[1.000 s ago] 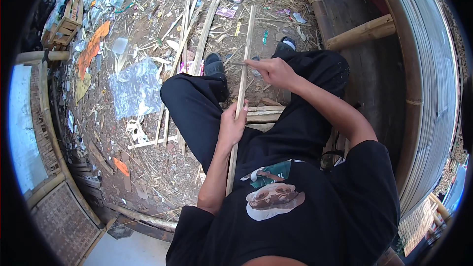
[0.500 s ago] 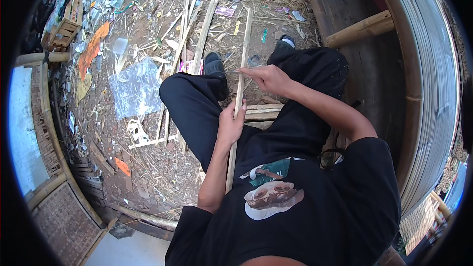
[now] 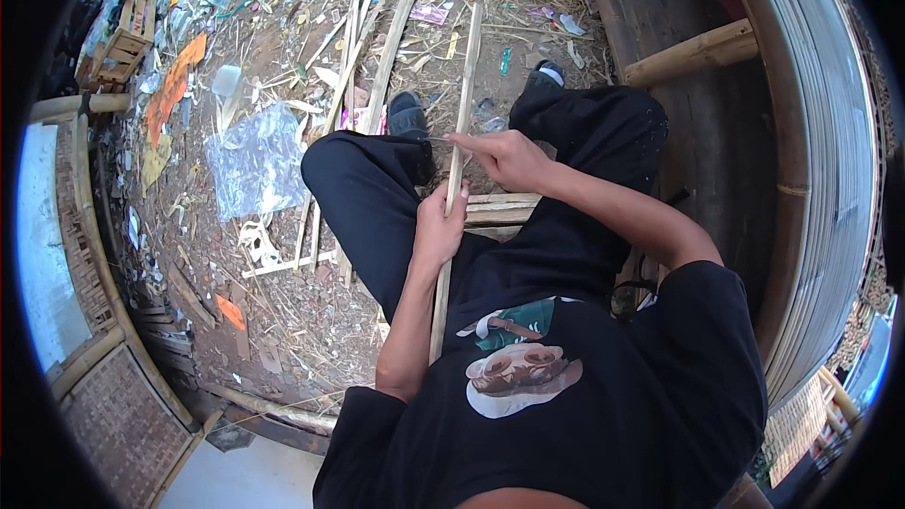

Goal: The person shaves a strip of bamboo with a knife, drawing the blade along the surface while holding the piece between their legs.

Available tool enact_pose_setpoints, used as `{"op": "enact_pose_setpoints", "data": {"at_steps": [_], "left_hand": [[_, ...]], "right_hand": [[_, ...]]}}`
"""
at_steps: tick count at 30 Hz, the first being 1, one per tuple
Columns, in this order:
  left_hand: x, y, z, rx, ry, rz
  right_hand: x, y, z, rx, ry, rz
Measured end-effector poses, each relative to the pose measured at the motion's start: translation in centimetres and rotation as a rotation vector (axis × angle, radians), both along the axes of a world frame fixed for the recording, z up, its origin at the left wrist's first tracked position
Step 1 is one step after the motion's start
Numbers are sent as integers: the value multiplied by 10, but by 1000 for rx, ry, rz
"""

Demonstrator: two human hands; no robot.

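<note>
I sit with a long, thin bamboo strip (image 3: 464, 85) running from my lap out over the littered ground. My left hand (image 3: 437, 228) is closed around the strip near its lower half. My right hand (image 3: 510, 159) sits just above it on the strip's right side, gripping a small blade (image 3: 436, 139) whose thin edge points left across the strip. My knees in dark trousers (image 3: 363, 193) flank the strip, and my dark shoes (image 3: 406, 114) rest on the ground beyond.
More bamboo strips (image 3: 385, 57) lie on the ground ahead amid straw, a clear plastic sheet (image 3: 255, 158) and orange scraps (image 3: 172, 85). A bamboo pole (image 3: 693, 54) and a curved woven wall (image 3: 830, 179) stand at right. A small wooden crate (image 3: 123, 28) sits far left.
My right hand with the blade has slid a little down the strip toward my body. My left hand has stayed gripping the strip in about the same place.
</note>
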State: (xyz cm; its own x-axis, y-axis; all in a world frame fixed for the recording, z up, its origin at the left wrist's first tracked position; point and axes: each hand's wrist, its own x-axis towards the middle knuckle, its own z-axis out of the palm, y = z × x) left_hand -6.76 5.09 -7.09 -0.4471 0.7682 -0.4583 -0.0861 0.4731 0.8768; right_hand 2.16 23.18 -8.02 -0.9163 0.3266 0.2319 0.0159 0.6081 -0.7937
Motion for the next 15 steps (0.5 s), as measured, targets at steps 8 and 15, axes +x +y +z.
{"op": "enact_pose_setpoints", "data": {"at_steps": [8, 15], "left_hand": [[-1, 1, -5, 0, -61, 43], [-1, 4, -2, 18, -67, 41]], "right_hand": [[8, -19, 4, 44, -35, 51], [6, -16, 13, 33, -204, -48]]}}
